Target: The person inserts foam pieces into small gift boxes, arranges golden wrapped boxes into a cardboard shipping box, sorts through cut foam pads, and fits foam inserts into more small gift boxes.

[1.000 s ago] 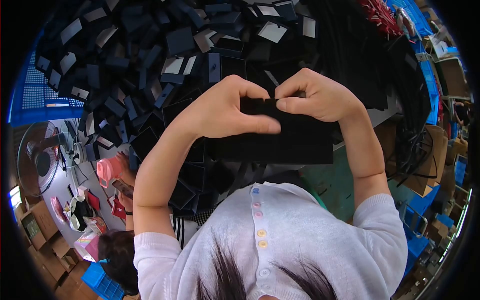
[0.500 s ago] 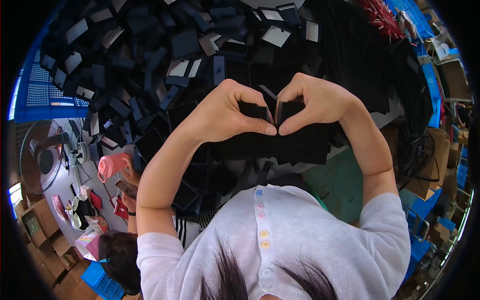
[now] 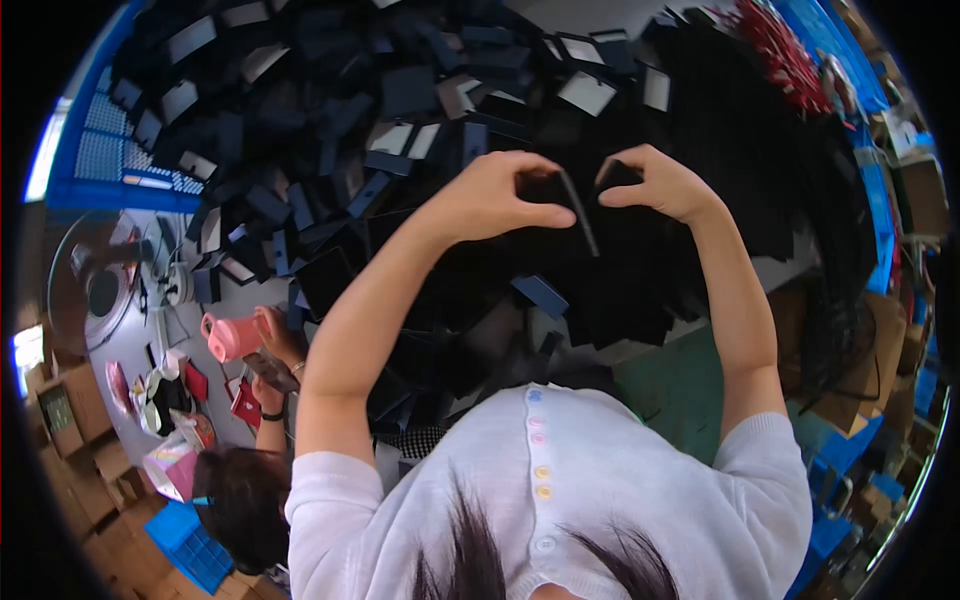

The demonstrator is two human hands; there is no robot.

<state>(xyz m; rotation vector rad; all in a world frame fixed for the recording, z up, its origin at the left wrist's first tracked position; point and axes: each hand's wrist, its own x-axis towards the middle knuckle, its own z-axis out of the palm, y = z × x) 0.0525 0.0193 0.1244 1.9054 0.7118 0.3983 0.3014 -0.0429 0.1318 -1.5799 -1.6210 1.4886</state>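
Note:
My left hand (image 3: 500, 200) pinches a thin black flat piece (image 3: 583, 222), seen nearly edge-on, between thumb and fingers. To its right, apart from it, my right hand (image 3: 662, 187) has thumb and fingers curled around a dark area; what lies in that grip is too dark to make out. Below both hands a small navy box (image 3: 540, 296) rests on a stack of black sheets (image 3: 625, 310). Beyond my hands spreads a large heap of small navy boxes (image 3: 410, 92), some showing pale inner faces.
At the left another person's hand (image 3: 275, 328) is at a pink cup (image 3: 233, 338), and the other hand holds a phone. A fan (image 3: 103, 293) and a blue crate (image 3: 105, 150) stand farther left. Red stringy material (image 3: 775, 55) lies at the back right, above a cardboard box (image 3: 868, 350).
My hands have moved apart from their fingertip-to-fingertip position, the right one going rightward. A small navy box now lies below them. The view has shifted slightly.

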